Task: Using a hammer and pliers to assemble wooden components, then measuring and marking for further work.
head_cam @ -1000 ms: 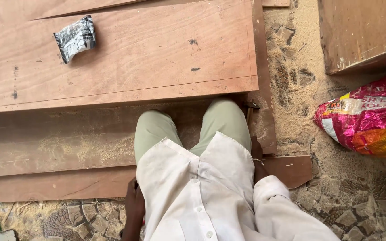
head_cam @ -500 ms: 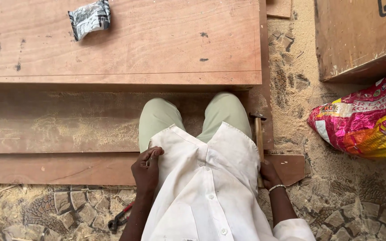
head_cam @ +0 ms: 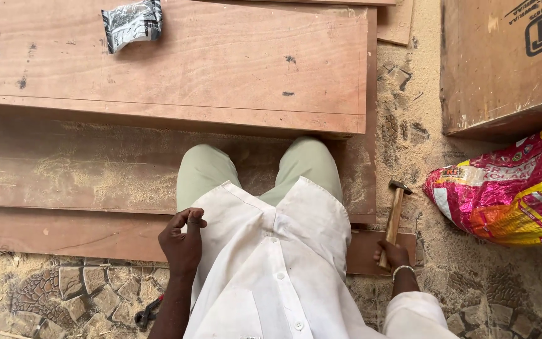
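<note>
I look down at my own legs in pale green trousers and a white shirt. My right hand (head_cam: 393,255) grips the wooden handle of a hammer (head_cam: 396,210), whose metal head points away from me, beside my right leg. My left hand (head_cam: 183,242) hangs by my left hip with its fingers curled, pinched together; whether it holds something small I cannot tell. My knees rest on a stack of brown wooden boards (head_cam: 95,169) dusted with sawdust.
A crumpled silver packet (head_cam: 132,23) lies on the top board (head_cam: 233,63). A pink and yellow plastic bag (head_cam: 509,188) sits at the right, below a brown box (head_cam: 503,63). Pliers (head_cam: 147,312) lie on the stone floor near my left arm.
Both hands have come into view from beside my body. My right hand now holds the hammer up beside my leg. The view has shifted slightly lower over the boards.
</note>
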